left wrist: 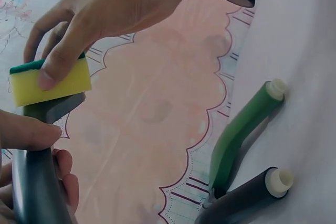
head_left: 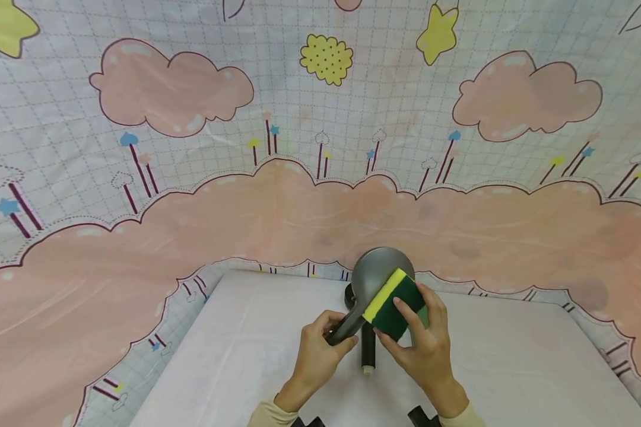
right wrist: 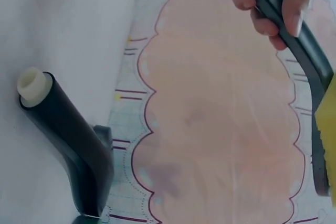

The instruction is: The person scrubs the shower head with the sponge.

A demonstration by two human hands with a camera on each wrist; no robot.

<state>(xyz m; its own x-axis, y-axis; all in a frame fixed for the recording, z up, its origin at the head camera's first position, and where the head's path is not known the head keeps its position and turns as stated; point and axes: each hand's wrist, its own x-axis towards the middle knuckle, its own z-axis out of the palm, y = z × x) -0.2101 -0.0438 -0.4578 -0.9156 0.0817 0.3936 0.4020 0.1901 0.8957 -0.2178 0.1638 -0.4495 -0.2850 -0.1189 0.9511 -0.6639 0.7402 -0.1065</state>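
A dark grey shower head [head_left: 387, 264] is held up above the white table, its handle gripped by my left hand [head_left: 320, 350]. My right hand [head_left: 427, 344] holds a yellow and green sponge [head_left: 397, 305] between thumb and fingers. The sponge's yellow side lies against the shower head, near where the neck meets the round part, as the left wrist view shows. Fingers and thumb wrap the handle [left wrist: 39, 182] there. In the right wrist view the sponge [right wrist: 328, 135] is cut off by the frame edge, and the right hand is out of sight.
Behind the held shower head, a black handle with a cream end [head_left: 368, 350] lies on the white table [head_left: 235, 344]. Beside it in the left wrist view is a green handle [left wrist: 244, 127] with a similar end. A patterned pink and white cloth [head_left: 299, 219] rises behind.
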